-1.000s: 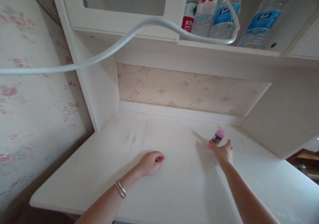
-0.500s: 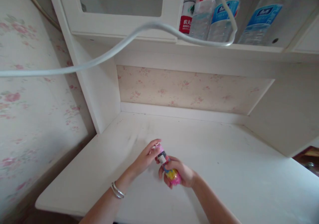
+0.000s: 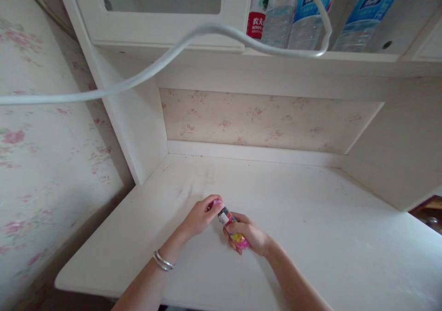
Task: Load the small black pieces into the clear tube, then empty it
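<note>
Just above the desktop I hold a small, bright tube-shaped container (image 3: 223, 217) slantwise between both hands. It has a pink upper end, a dark and white label band, and a yellow and pink lower end; what it contains is unclear. My left hand (image 3: 202, 214), with a silver bangle on the wrist, is closed on the pink upper end, thumb and fingers pinched together. Wrapped round the lower half is my right hand (image 3: 250, 235), its thumb lying across the front. Parts of the container are hidden by my fingers.
A white desktop (image 3: 293, 255) lies under my hands. Overhead, a white cabinet (image 3: 165, 30) has a shelf with several plastic bottles (image 3: 311, 16). A thick white cable (image 3: 148, 71) hangs across in front. Floral wallpaper (image 3: 31, 186) covers the left wall.
My left fingers, earlier more spread, have closed over the container's pink end. The right fingers have drawn in around its lower half. The view has shifted slightly.
</note>
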The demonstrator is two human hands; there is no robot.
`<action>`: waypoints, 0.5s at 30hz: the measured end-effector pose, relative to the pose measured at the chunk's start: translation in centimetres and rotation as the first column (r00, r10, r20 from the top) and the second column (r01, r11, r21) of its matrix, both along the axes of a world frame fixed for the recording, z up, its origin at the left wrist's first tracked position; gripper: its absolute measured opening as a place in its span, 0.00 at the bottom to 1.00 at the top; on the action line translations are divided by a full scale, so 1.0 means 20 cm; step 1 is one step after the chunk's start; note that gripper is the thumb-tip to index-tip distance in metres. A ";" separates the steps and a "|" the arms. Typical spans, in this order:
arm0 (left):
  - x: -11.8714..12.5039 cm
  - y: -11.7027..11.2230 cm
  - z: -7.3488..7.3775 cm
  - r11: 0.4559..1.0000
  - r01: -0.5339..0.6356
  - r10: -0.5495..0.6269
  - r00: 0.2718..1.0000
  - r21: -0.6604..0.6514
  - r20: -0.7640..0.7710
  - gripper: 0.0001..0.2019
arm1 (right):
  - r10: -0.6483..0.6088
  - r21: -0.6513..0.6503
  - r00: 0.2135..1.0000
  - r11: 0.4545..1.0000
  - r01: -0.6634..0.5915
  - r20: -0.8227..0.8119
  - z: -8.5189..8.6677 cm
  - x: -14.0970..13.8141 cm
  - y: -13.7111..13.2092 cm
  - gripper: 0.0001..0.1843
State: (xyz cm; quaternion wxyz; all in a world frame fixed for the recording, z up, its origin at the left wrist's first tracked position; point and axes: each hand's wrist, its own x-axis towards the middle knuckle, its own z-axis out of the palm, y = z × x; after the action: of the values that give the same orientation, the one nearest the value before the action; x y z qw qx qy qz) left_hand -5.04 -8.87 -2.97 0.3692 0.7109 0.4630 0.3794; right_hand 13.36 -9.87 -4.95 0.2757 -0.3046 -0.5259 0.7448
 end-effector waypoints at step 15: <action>0.01 -0.03 -0.02 0.999 -0.002 0.000 0.999 0.044 0.044 0.13 | 0.144 -0.197 0.986 0.968 -0.159 -0.087 0.04 0.01 -0.02 0.16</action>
State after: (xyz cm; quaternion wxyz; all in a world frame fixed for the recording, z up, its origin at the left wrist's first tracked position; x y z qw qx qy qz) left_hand -4.90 -9.44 -3.29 0.3635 0.7103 0.4466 0.4049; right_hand 13.60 -10.32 -4.18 0.2044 -0.2630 -0.4585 0.8239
